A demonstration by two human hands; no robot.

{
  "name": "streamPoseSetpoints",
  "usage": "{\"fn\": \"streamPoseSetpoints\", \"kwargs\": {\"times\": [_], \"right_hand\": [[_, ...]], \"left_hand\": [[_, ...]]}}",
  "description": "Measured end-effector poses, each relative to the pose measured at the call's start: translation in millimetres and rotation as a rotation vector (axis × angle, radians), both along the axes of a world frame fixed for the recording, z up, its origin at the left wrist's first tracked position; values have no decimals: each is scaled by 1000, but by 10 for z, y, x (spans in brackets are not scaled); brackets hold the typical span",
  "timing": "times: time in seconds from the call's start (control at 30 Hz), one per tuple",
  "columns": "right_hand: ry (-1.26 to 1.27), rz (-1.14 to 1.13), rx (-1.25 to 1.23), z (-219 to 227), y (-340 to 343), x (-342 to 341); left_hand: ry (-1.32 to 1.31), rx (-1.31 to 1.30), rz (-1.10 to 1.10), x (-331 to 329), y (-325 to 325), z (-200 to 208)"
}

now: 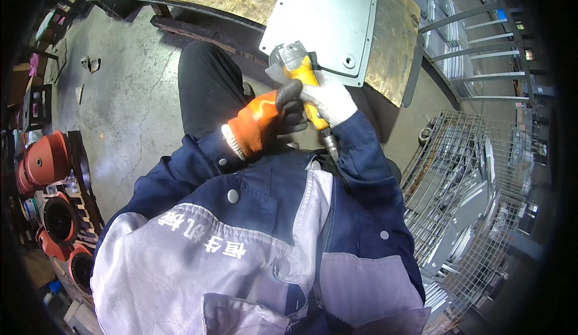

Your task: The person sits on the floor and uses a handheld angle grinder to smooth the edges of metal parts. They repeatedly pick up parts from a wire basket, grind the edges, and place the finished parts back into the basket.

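Note:
My right hand (332, 99), in a white glove, is wrapped round the yellow body of an angle grinder (312, 112). The grinder's metal head and guard (289, 58) point away from me, and its rear end with a metal fitting (330, 144) points back toward my jacket. My left hand (259, 120) wears an orange glove with dark fingers. Its fingers are curled in beside the grinder, the thumb close to the tool's body; what they hold, if anything, is hidden. Beyond the grinder head lies a pale grey metal panel (325, 25) with a raised border and small holes.
The panel rests on a worn wooden workbench (394, 52) with a dark frame. At right stand a wire mesh basket (442, 172) of flat metal parts and a metal rack (475, 52). Orange-red round housings (48, 159) line the left. Small scraps (90, 64) lie on the concrete floor (129, 94).

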State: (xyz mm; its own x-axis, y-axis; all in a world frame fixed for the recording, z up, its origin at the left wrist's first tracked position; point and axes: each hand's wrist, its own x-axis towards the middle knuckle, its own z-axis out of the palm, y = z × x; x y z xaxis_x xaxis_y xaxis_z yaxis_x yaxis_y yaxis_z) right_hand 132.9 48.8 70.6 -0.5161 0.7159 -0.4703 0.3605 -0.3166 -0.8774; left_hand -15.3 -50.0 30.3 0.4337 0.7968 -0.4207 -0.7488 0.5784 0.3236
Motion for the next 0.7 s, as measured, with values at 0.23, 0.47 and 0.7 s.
{"fn": "streamPoseSetpoints", "kwargs": {"times": [0.23, 0.47, 0.7], "right_hand": [[-181, 131, 186, 1, 222, -146], [-120, 126, -46, 218, 314, 175], [-126, 102, 57, 258, 226, 732]], "left_hand": [[-26, 21, 138, 17, 100, 321], [-208, 50, 35, 242, 172, 480], [-97, -1, -113, 659, 282, 347]]}}
